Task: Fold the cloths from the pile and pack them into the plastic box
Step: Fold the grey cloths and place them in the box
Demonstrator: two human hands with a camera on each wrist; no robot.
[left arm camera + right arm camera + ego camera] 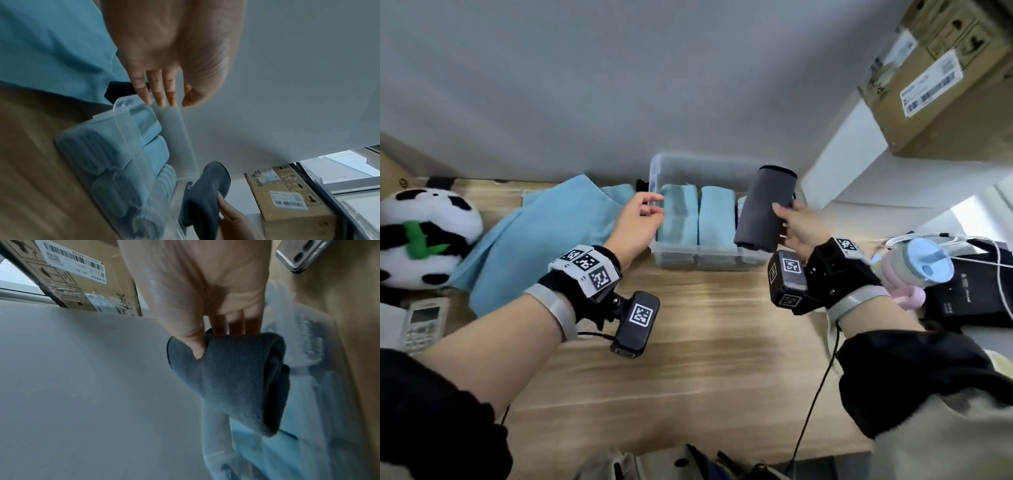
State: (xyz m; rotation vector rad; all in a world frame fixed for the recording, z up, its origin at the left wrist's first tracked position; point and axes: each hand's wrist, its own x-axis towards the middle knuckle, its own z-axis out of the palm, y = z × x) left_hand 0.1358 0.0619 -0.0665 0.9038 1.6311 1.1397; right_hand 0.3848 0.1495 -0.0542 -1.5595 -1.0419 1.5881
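We see the right hand (pixel 796 224) holding a folded grey cloth (pixel 765 209) above the right end of the clear plastic box (pixel 678 255) — thumb pressed into one face, fingers behind it, so that grip is closed on the cloth. The left hand (pixel 635 222) hovers at the box's left end, fingers (pixel 159 95) straight and relaxed just over the rim, holding nothing. Inside the box, two folded light-blue cloths (pixel 697 216) stand side by side. The box sits on the wooden table (pixel 705 342) against the wall — just left of it lies the loose blue cloth pile (pixel 544 233), beside a panda plush (pixel 424 236).
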